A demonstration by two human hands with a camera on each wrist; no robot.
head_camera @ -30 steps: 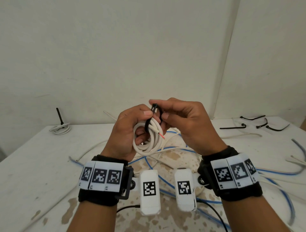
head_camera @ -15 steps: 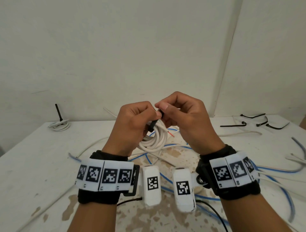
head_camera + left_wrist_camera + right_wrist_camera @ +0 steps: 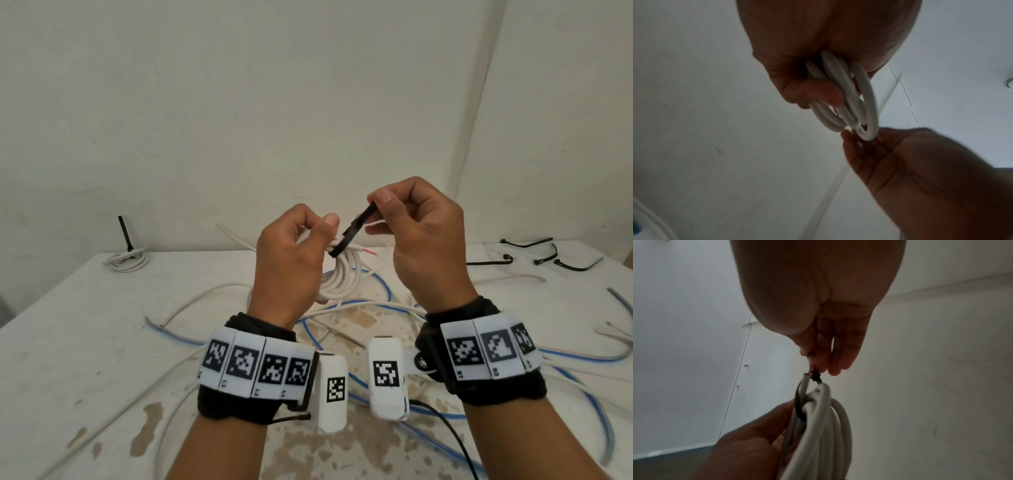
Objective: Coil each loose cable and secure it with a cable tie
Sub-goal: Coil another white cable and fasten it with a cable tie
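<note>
My left hand [image 3: 291, 260] grips a coiled white cable [image 3: 339, 277] held up above the white table [image 3: 85, 342]; the same coil [image 3: 849, 100] hangs from its curled fingers in the left wrist view. A black cable tie [image 3: 352, 231] is wrapped round the top of the coil, and my right hand [image 3: 421, 233] pinches its free end between thumb and forefinger. In the right wrist view the tie [image 3: 800, 404] loops round the coil's strands [image 3: 818, 426], with its head [image 3: 815, 375] at my right fingertips. A bare red wire end [image 3: 370, 253] sticks out of the coil.
Loose white and blue cables [image 3: 342, 308] sprawl over the table under my hands. A tied white coil [image 3: 126, 260] with an upright black tie tail lies at the back left. Several spare black cable ties [image 3: 527, 255] lie at the back right. Walls stand close behind.
Both hands have risen with the coil. My right hand has drawn the black tie's end up and to the right, away from my left hand.
</note>
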